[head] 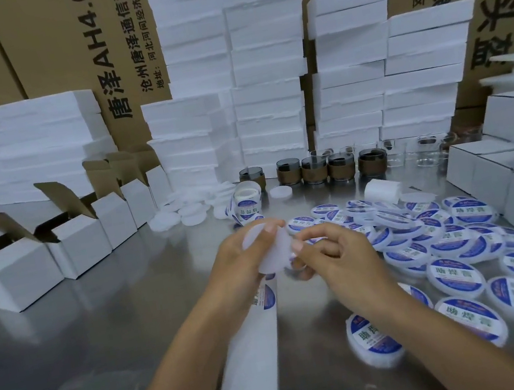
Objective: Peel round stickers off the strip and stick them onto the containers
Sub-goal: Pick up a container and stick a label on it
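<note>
A: Where is the blank container [272, 250]?

B: In the left hand [239, 259], fingers curled round its rim, held above the desk [116, 322]; its flat face turns toward the right hand [337, 249].

A: And the right fingers?

B: Thumb and forefinger pinched together just beside the container's lower edge; between them seems to be a sticker [293, 258], though blur hides most of it.

A: The strip [252, 350]?

B: Under the left wrist, its long axis running toward the person; the sticker lies right of the container, so I judge the press goes leftward.
</note>
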The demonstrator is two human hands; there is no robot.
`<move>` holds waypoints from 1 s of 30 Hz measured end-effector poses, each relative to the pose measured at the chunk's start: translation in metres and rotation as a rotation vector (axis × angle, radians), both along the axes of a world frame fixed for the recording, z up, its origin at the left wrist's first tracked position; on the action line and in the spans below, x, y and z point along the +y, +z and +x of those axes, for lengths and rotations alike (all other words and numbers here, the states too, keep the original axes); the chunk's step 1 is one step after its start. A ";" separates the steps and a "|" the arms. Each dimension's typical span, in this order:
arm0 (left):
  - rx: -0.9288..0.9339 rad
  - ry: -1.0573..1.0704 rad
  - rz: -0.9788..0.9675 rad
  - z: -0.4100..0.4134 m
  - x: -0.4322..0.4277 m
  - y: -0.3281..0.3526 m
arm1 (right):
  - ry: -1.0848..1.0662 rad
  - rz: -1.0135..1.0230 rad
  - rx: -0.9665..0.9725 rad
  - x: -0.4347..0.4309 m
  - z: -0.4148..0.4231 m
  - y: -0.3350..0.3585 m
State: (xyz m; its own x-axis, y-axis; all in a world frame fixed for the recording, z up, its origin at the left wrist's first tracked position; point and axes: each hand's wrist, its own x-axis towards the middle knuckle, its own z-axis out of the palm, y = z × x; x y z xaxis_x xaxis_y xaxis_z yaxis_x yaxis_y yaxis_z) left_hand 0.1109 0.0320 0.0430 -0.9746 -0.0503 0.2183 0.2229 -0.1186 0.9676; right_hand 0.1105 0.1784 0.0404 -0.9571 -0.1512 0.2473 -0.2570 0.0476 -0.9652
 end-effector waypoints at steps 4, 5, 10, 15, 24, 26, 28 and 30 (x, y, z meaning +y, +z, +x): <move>-0.145 0.212 0.165 -0.007 -0.018 0.001 | -0.102 0.039 0.025 0.008 -0.007 -0.001; -0.179 0.236 0.147 -0.007 -0.021 0.000 | -0.119 0.048 0.024 0.011 -0.009 -0.002; -0.309 0.203 0.038 -0.009 -0.024 -0.006 | -0.141 0.133 0.043 0.016 -0.013 -0.007; -0.344 0.205 -0.028 -0.011 -0.027 -0.008 | -0.141 0.184 0.084 0.016 -0.015 -0.009; -0.352 0.215 0.000 -0.008 -0.016 -0.008 | -0.147 0.693 0.610 0.001 0.004 -0.017; -0.353 0.177 0.074 -0.007 -0.013 -0.007 | -0.143 0.726 0.576 -0.003 0.004 -0.019; -0.371 0.146 0.134 -0.006 -0.009 -0.005 | -0.145 0.742 0.537 -0.003 0.002 -0.020; -0.398 0.106 0.185 -0.005 -0.005 -0.003 | -0.153 0.744 0.526 -0.002 0.001 -0.019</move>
State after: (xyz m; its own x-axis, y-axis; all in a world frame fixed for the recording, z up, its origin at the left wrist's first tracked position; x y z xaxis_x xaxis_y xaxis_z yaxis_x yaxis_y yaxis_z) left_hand 0.1055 0.0269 0.0401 -0.9681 -0.1571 -0.1950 -0.1426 -0.2944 0.9450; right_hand 0.1112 0.1768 0.0211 -0.7716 -0.3264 0.5460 -0.5935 0.6783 -0.4332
